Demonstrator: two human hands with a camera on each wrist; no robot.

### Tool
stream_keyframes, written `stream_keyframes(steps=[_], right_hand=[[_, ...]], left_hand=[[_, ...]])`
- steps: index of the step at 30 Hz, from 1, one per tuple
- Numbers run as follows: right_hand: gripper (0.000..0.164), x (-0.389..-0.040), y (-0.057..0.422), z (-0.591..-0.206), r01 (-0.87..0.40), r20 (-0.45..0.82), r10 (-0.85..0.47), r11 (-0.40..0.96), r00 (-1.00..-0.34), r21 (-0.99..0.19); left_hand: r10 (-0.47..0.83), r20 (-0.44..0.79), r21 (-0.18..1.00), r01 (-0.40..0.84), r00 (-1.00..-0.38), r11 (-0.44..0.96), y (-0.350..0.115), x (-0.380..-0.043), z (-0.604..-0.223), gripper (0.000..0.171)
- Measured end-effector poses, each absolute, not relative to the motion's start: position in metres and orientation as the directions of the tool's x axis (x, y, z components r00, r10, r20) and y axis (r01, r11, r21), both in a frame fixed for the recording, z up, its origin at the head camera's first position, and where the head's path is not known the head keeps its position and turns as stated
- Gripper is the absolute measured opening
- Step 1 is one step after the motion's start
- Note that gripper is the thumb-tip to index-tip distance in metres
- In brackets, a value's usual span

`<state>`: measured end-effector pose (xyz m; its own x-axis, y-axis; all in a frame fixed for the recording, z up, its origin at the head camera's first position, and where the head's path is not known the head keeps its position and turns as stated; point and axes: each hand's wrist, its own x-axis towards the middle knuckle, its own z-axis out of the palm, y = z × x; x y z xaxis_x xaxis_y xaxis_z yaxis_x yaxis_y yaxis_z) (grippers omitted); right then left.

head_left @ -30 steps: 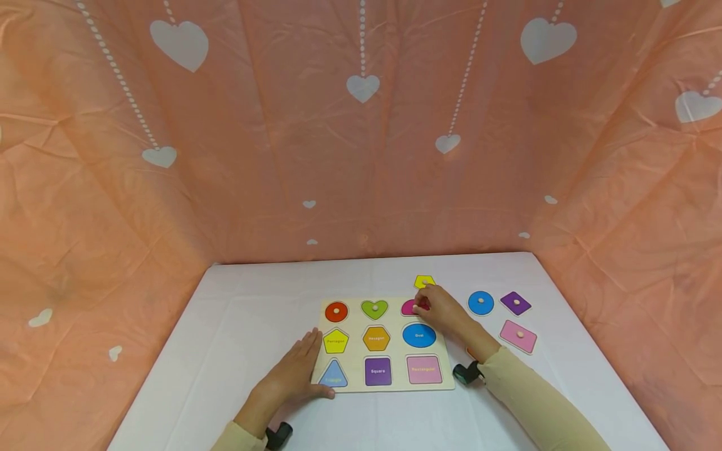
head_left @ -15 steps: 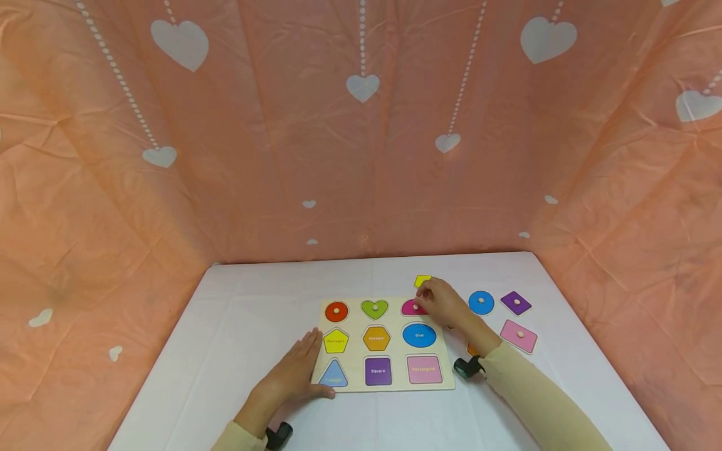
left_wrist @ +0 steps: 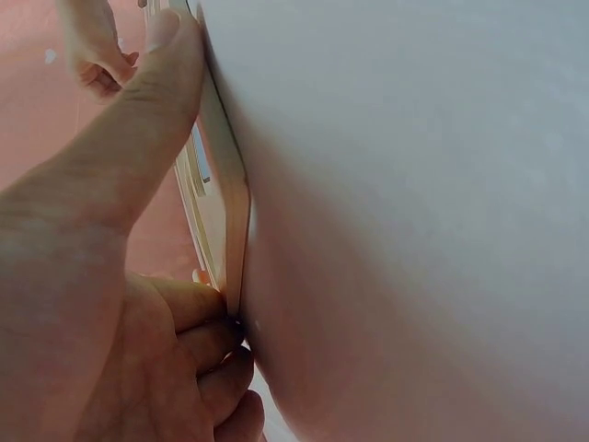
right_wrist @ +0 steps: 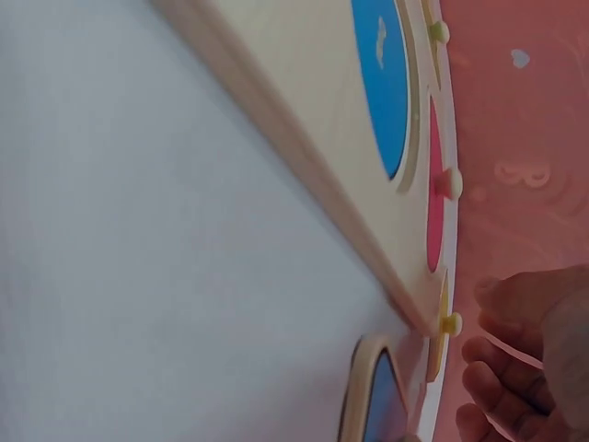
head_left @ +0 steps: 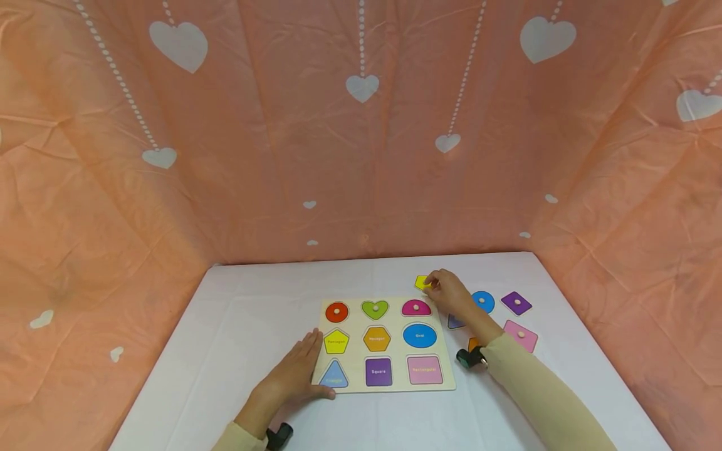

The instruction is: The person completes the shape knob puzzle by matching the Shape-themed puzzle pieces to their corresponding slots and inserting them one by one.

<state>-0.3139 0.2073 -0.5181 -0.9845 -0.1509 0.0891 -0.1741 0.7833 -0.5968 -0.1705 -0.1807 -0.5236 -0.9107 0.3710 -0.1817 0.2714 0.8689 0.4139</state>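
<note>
A puzzle board (head_left: 356, 376) on a white table (head_left: 265, 307) is touched along its left edge by the left hand (head_left: 290, 373), fingers straight, thumb spread. Near its far right corner, a yellow piece (head_left: 420, 283) is reached for by the right hand (head_left: 449, 293), thumb and bent fingers apart beside the knob (right_wrist: 451, 324).

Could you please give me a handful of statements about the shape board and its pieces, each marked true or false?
1. The left grip touches the left edge of the board. True.
2. A knobbed piece covers the Square slot. False: the Square slot is uncovered, with its label showing.
3. The right grip is over the Triangle slot. False: it is beside the loose yellow piece.
4. The red circle sits in the board's top row. True.
5. The magenta half-circle lies loose on the table. False: the magenta half-circle sits in the board's top row.
</note>
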Motion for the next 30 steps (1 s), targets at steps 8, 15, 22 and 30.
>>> stream_keyframes(steps=[8,15,22,30], right_hand=[[0.024,-0.326,0.212,-0.523,-0.166,0.089,-0.140,0.790,-0.986,-0.591],[0.026,-0.329,0.210,-0.522,-0.165,0.090,-0.138,0.800,-0.986,-0.577],[0.029,-0.334,0.210,-0.524,-0.164,0.084,-0.141,0.799,-0.986,-0.579],[0.029,-0.336,0.210,-0.525,-0.149,0.067,-0.137,0.791,-0.988,-0.593]], left_hand=[[0.370,-0.177,0.411,0.273,-0.912,0.870,-0.181,-0.171,-0.524,0.129],[0.368,-0.176,0.400,0.275,-0.913,0.874,-0.181,-0.172,-0.528,0.130],[0.372,-0.178,0.408,0.276,-0.911,0.870,-0.182,-0.173,-0.527,0.130],[0.368,-0.186,0.400,0.271,-0.911,0.875,-0.181,-0.172,-0.527,0.130]])
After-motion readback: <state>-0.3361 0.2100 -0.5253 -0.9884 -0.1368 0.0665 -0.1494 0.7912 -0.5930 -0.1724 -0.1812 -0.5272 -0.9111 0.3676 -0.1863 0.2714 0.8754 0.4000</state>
